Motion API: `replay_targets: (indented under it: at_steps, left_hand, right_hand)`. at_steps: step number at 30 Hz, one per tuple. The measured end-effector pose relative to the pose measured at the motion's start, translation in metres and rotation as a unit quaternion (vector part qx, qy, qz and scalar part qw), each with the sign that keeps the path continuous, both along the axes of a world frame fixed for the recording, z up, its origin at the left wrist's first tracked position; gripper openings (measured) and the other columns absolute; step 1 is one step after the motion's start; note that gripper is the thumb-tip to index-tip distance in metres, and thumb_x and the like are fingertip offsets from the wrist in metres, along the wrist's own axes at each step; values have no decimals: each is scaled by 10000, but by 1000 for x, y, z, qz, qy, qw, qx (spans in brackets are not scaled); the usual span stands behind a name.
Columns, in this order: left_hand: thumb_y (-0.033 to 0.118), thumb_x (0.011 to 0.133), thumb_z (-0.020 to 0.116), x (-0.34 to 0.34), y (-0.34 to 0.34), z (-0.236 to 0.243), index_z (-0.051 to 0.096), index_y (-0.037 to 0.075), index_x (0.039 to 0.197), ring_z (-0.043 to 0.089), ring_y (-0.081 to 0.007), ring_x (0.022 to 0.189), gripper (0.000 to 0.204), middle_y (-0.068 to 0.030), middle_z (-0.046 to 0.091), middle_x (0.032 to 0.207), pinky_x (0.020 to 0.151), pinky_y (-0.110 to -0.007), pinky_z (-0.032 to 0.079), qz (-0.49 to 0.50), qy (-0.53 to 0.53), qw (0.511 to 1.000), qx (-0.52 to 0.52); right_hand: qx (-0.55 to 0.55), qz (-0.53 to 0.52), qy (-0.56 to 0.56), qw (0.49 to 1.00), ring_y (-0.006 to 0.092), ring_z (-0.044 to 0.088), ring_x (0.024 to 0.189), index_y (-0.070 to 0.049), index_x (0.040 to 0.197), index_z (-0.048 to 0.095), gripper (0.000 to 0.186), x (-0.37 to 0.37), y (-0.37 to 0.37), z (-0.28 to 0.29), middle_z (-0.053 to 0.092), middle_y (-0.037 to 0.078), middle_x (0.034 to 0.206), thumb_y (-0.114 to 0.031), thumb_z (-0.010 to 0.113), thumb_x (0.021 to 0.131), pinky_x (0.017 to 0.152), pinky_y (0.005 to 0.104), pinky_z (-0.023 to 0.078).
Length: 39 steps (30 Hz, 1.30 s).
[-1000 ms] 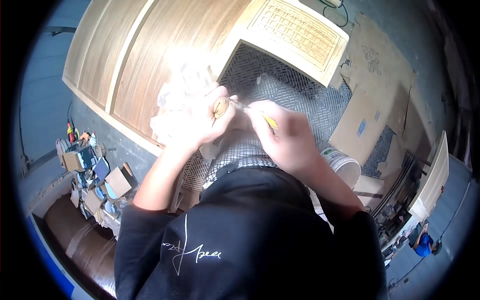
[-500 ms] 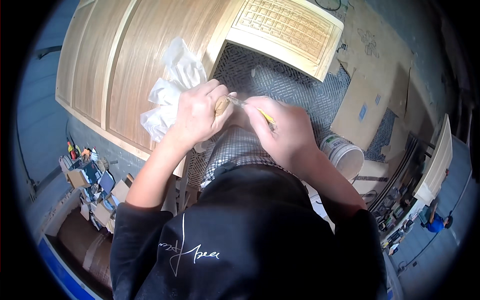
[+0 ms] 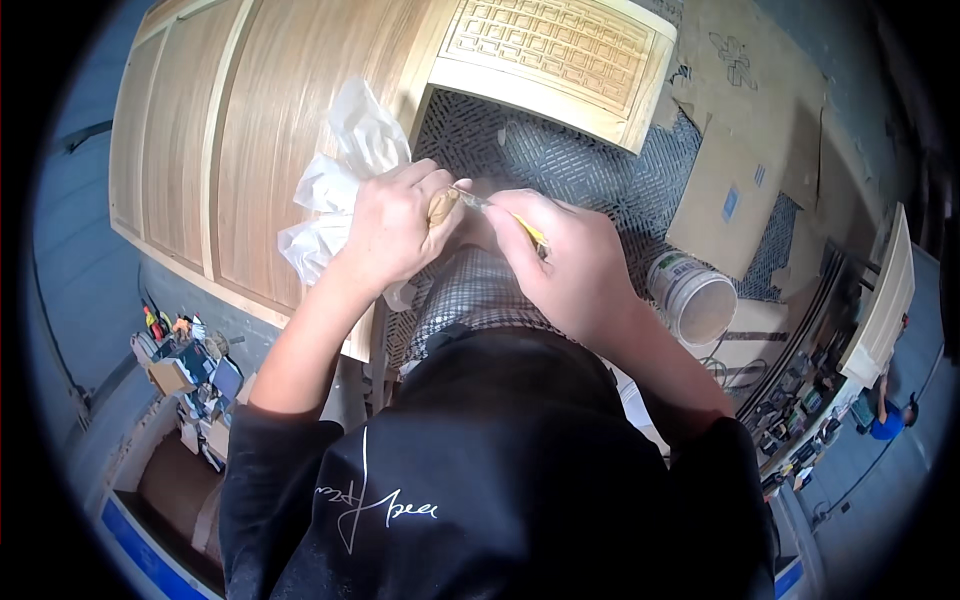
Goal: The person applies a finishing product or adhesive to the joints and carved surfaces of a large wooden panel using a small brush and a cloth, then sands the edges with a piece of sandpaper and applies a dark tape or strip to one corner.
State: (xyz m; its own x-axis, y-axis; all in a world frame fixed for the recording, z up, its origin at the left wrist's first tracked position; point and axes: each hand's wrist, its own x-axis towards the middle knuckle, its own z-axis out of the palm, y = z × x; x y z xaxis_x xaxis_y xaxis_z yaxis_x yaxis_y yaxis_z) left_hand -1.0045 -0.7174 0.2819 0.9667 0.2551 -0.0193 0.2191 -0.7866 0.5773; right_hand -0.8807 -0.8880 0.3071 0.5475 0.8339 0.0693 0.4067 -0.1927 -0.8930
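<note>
My left hand [image 3: 400, 220] is closed around a small tan piece [image 3: 441, 206], too hidden to tell what it is. My right hand [image 3: 560, 260] grips a yellow-handled tool [image 3: 530, 226], whose thin pale tip meets the tan piece between my hands. Crumpled white sheeting [image 3: 355, 125] lies on the wooden panelled piece [image 3: 275, 120] beside my left hand. A light wood section with a carved lattice pattern [image 3: 545, 55] is above my hands.
Cardboard sheets [image 3: 735, 170] cover floor at right, near a white bucket [image 3: 702, 305]. A cluttered pile of offcuts and tools [image 3: 190, 370] sits at lower left. A pale panel [image 3: 880, 290] stands far right, with a person in blue [image 3: 888, 420] beyond.
My view has shifted slightly, the bucket and far person appearing farther right and higher. The bright glare over the sheeting has gone. Both hands keep their hold.
</note>
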Motion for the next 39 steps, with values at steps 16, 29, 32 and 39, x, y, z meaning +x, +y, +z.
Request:
replay_targets:
  at_steps: [16,29,32,39]
  left_hand:
    - [261,919,666,26,10,-11,624,61,834,649,-317,746,221,-111,610,792,642,-412,532,-28,61,988,138]
    - [345,885,673,-9,59,-121,723,110,1052,693,-346,901,293,-136,713,1021,802,-438,549,97,213,963,134]
    - [339,885,679,-4,56,-130,721,95,1005,689,-366,860,275,-135,712,1005,770,-444,547,125,216,964,88]
    - [324,859,713,14,47,-129,660,44,811,668,-399,760,289,-186,679,778,718,-480,532,118,260,955,82]
  right_hand:
    - [-55,-39,201,977,212,630,561,-18,1027,710,158,14,-4,-16,628,135,653,-142,635,965,551,318,470]
    - [-172,-310,-69,932,185,597,648,-119,1170,727,218,102,-92,-146,636,97,740,-186,629,986,627,336,480]
    - [-192,-297,-127,927,259,603,658,-193,1190,730,247,108,-92,-152,613,100,719,-170,630,965,617,398,484]
    - [-216,-278,-192,916,298,653,710,-182,1215,695,272,109,-73,-167,637,107,818,-167,618,954,601,415,529]
